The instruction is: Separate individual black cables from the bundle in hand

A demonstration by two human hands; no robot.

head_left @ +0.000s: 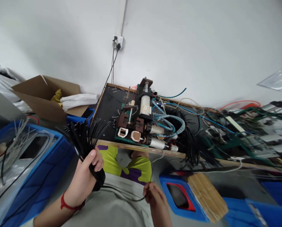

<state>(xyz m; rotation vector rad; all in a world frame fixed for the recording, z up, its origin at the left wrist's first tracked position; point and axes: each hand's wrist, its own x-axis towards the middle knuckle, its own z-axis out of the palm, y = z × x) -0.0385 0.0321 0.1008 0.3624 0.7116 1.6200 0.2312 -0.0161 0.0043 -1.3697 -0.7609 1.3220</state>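
Observation:
My left hand is wrapped round a thick bundle of black cables, whose loose ends fan out above the fist. Low in front of my body, my right hand pinches a thin black cable that runs across from the bundle. Past both hands, on the bench, stands a machine with white cylinders and brown metal jaws. Another heap of black cables hangs over the bench edge to the machine's right.
A blue crate with grey wires stands at the left, below an open cardboard box. Right of my legs are a blue bin and a brown cardboard piece. The bench's wooden edge runs in front of me.

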